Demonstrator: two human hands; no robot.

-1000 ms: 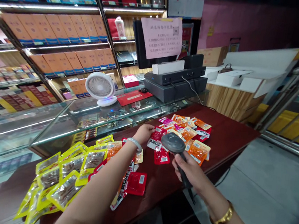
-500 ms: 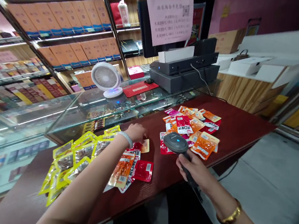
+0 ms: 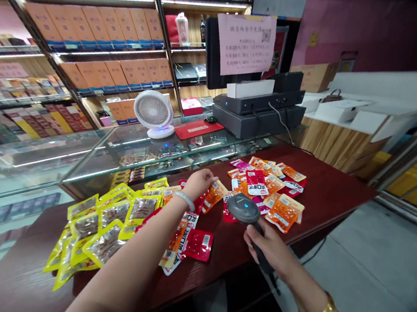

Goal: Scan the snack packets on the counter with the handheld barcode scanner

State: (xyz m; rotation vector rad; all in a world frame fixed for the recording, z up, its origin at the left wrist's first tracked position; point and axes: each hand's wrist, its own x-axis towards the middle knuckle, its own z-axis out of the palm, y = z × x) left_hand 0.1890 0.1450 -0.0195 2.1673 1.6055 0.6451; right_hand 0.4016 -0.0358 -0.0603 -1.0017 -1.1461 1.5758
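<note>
My left hand [image 3: 200, 181] is closed on the edge of an orange snack packet [image 3: 214, 196], held just above the counter. My right hand [image 3: 268, 243] is wrapped round the handle of a dark barcode scanner [image 3: 243, 208], whose head shows a small blue light and points toward the packets. Under my left forearm lie red, white and orange snack packets, among them a red packet [image 3: 198, 245] with a barcode. To their left is a heap of yellow-edged clear packets [image 3: 112, 212]. Beyond the scanner is a mixed pile of orange, red and pink packets [image 3: 257, 182].
The dark red counter [image 3: 326, 192] adjoins a glass display case [image 3: 123, 157]. On the glass stand a white fan [image 3: 154, 110], a red mat [image 3: 198, 130] and a black cash register [image 3: 255, 116] below a monitor with a pink notice [image 3: 244, 45]. Boxed goods fill the shelves behind.
My left hand has shifted slightly right and lifted an orange packet from the pile toward the scanner. The right hand keeps the scanner in nearly the same place. The view has tilted a little.
</note>
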